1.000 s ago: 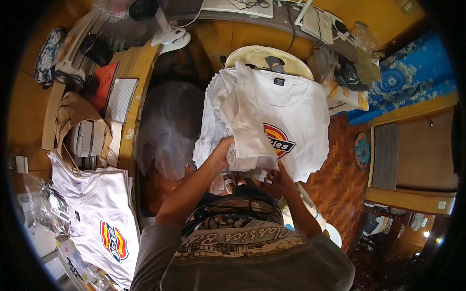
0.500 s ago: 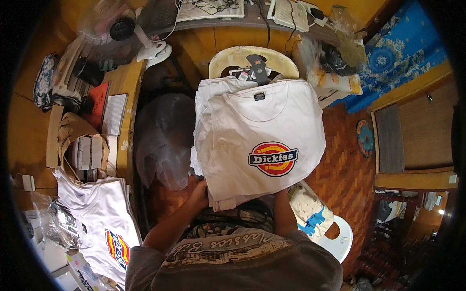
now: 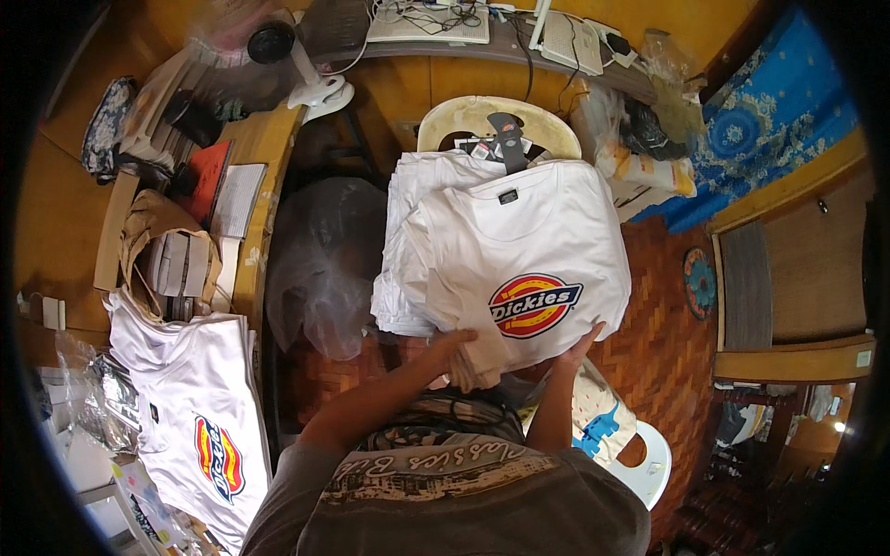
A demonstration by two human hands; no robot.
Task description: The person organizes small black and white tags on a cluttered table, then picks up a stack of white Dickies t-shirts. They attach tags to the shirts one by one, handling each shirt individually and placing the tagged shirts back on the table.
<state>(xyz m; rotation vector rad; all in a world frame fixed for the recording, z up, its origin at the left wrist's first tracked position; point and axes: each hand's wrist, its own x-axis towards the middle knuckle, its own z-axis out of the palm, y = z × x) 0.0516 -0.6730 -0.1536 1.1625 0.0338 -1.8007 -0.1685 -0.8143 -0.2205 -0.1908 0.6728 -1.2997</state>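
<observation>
A white T-shirt [image 3: 547,232] with a red, yellow and blue logo print lies on top of a pile of folded white shirts [image 3: 406,278] in front of me. At its near left corner, my left hand [image 3: 454,348] is closed on the cloth edge, with some fingers hidden. My right hand [image 3: 580,347] grips the near right edge, its thumb on top and its fingers underneath. The near edge bunches a little between both hands. Beyond the collar, a dark hang tag [image 3: 506,141] rests among smaller labels on a cream plastic chair [image 3: 445,113].
To the left, more printed white shirts [image 3: 190,398] lie beside a paper bag [image 3: 153,236]. A clear plastic bag [image 3: 324,269] stands under the table. A white stool [image 3: 654,463] with a dinosaur-print cloth [image 3: 598,417] is at my right. A desk [image 3: 417,54] with cables runs along the back.
My left hand has moved right and slightly up along the near edge. My right hand has come into view at the right edge. The shirt's near edge has drawn up, and the view has shifted slightly.
</observation>
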